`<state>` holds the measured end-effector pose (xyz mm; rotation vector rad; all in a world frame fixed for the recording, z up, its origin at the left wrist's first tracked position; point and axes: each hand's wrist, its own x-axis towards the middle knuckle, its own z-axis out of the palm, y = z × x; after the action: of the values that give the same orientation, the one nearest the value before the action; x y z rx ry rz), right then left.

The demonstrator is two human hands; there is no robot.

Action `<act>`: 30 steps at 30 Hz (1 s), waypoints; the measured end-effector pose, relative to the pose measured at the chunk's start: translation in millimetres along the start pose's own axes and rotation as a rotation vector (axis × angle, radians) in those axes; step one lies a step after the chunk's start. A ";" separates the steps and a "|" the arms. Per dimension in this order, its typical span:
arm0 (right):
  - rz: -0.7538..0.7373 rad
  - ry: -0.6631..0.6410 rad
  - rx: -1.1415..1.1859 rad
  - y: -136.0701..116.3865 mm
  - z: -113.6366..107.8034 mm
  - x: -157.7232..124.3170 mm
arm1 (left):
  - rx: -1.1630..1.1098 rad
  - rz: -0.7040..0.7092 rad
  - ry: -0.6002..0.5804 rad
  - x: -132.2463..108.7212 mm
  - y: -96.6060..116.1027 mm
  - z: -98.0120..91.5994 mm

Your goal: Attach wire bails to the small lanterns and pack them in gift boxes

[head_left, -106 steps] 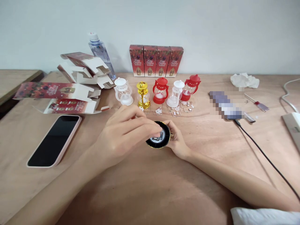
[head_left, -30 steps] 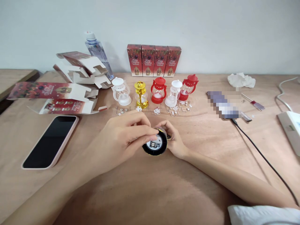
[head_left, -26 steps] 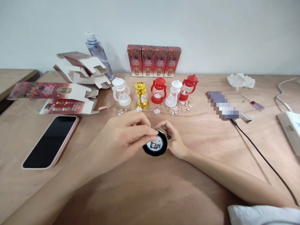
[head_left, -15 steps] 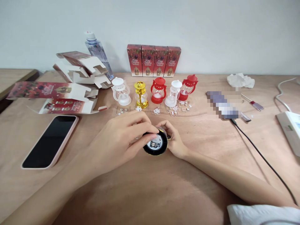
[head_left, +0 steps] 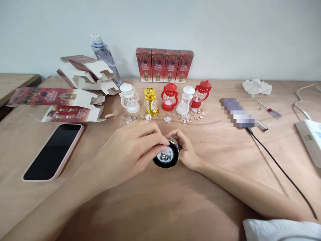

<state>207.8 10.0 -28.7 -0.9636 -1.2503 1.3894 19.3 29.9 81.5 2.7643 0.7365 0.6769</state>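
I hold the small black plastic lantern [head_left: 166, 157] just above the tabletop [head_left: 160, 207], tipped on its side. Its round gold-rimmed underside faces me and shows a white compartment with small metal parts. My right hand [head_left: 188, 154] is closed around the lantern's body from behind, its fingers [head_left: 176, 135] curled over the top. My left hand [head_left: 126, 152] comes in from the other side, and the tips of its fingers [head_left: 160, 144] are pinched together on the upper left rim of the base.

Just beyond my fingers lie small metal clips and button cells [head_left: 164, 117], scattered in a loose line. Behind them is a row of five little lanterns: a white plastic lantern [head_left: 129, 97], a gold lantern [head_left: 151, 101], a red plastic lantern [head_left: 169, 97], a second white lantern [head_left: 186, 99] and a second red lantern [head_left: 202, 93], which leans. Farther back, four upright red printed boxes [head_left: 165, 65] stand against the wall.

Well out past my left fingers lies a black phone in a pink case [head_left: 54, 150], with opened red-and-white cartons [head_left: 75, 87] beyond it and a clear plastic water bottle [head_left: 105, 55] leaning behind them.

Out past my right fingers a black cable [head_left: 278, 164] runs across the wood. Beyond it are a small red-handled screwdriver [head_left: 272, 111], a crumpled white tissue [head_left: 257, 87] and a white power strip [head_left: 309, 137] at the edge.
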 end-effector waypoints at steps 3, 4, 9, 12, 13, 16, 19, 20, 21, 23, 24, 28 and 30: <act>0.009 -0.006 -0.015 -0.2 -0.3 -0.3 | -0.003 -0.017 -0.016 0.6 1.4 -0.8; 0.010 -0.008 -0.017 -0.1 -0.4 -0.4 | -0.002 -0.023 -0.023 0.9 1.8 -0.9; -0.001 -0.007 -0.020 1.1 -0.7 -0.3 | 0.004 -0.023 -0.029 1.5 2.4 -1.2; -0.009 -0.007 -0.012 1.6 -0.6 -0.1 | 0.014 -0.013 -0.020 1.0 2.0 -0.7; -0.011 -0.008 -0.006 1.6 -0.5 -0.1 | 0.019 -0.009 -0.017 0.9 1.7 -0.5; -0.014 -0.009 0.013 1.5 -0.1 0.0 | 0.021 -0.002 -0.018 1.2 1.3 0.2; -0.016 -0.012 0.020 1.4 0.0 -0.1 | 0.012 -0.003 -0.028 2.2 1.2 0.6; -0.017 -0.014 0.019 1.5 -0.1 -0.1 | 0.010 -0.001 -0.029 2.4 1.2 0.5; -0.018 -0.016 0.019 1.6 -0.1 -0.2 | 0.008 0.001 -0.031 2.5 1.2 0.5; -0.020 -0.018 0.024 1.9 -0.2 -0.4 | 0.004 0.004 -0.034 2.4 1.3 0.3; -0.020 -0.017 0.027 2.1 -0.3 -0.4 | 0.003 0.004 -0.038 2.1 1.4 0.2; -0.023 -0.013 0.032 3.1 -0.3 -0.5 | -0.008 -0.003 -0.063 0.9 2.1 0.0; -0.026 -0.011 0.030 3.7 -0.3 -0.4 | -0.013 -0.006 -0.065 0.6 2.6 0.0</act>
<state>207.6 9.8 -32.4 -0.9176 -1.2428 1.3911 20.8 28.0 82.6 2.7570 0.7249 0.5850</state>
